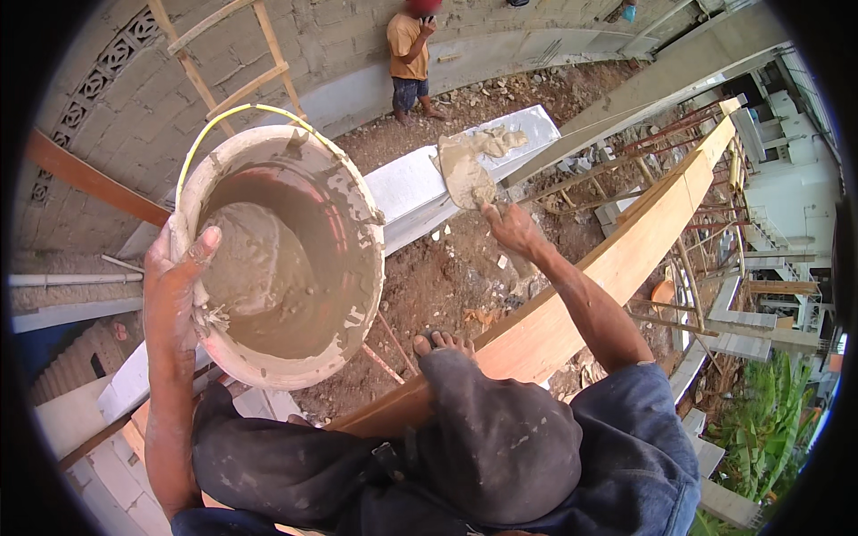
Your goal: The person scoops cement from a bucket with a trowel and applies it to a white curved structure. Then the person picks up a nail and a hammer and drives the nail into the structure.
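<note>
My left hand (174, 277) is closed on the left rim of a mortar-caked bucket (295, 380), thumb over the edge. Wet grey mortar (259, 259) lies inside, and a thin yellow handle (255, 108) arches over the bucket's far side. In my right hand (516, 230), closed round its grip, is a trowel (463, 174) whose blade is coated in mortar. The blade is at the top of a narrow row of pale blocks (407, 183). A lump of mortar (499, 141) sits on that top, just beyond the blade.
A long wooden plank (617, 277) runs from below my legs toward the far right. Rubble-strewn ground (456, 259) lies below. Beyond the blocks, a person (410, 58) stands by the wall. A wooden ladder (228, 54) leans at the upper left; a concrete beam (643, 89) slants at right.
</note>
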Action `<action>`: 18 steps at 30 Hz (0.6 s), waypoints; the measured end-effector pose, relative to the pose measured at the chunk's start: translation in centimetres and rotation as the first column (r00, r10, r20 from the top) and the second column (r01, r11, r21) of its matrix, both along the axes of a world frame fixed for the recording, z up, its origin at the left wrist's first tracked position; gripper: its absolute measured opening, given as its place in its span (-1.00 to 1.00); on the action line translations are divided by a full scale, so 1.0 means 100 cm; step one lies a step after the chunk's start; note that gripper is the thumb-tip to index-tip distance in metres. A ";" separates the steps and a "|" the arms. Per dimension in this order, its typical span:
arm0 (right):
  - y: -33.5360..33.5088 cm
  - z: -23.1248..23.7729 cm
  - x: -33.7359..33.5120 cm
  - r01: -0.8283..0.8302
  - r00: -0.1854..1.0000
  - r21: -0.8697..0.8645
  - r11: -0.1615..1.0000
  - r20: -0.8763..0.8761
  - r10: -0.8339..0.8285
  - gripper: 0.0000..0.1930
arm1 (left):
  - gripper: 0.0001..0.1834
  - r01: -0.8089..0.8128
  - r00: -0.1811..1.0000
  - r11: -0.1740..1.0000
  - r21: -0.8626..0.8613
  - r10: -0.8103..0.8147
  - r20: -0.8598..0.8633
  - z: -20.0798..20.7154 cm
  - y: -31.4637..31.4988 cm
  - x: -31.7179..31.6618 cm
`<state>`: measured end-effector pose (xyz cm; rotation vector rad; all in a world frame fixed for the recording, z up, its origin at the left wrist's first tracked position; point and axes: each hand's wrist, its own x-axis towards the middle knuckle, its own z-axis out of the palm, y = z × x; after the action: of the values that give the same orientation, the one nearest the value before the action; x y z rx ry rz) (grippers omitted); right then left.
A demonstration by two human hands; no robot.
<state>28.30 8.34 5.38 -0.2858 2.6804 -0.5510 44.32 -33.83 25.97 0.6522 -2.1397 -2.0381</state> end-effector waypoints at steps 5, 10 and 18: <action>0.067 0.022 -0.055 0.034 0.998 0.237 0.971 -0.057 -0.021 -0.40 | -0.36 -0.023 1.000 0.999 0.030 0.022 0.021 -0.006 0.000 -0.001; 0.096 0.045 -0.094 0.023 0.994 0.319 0.948 -0.109 0.013 -0.44 | -0.33 -0.120 0.990 0.993 -0.017 0.121 0.076 -0.003 -0.002 0.004; 0.158 -0.001 -0.148 0.090 0.979 0.225 0.970 -0.199 -0.044 -0.42 | -0.40 -0.132 0.986 0.991 -0.004 0.132 0.099 -0.008 -0.003 0.009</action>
<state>13.50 24.18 5.33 -0.1905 2.9171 -0.2322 45.20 -34.15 25.20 0.8880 -2.0838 -1.9798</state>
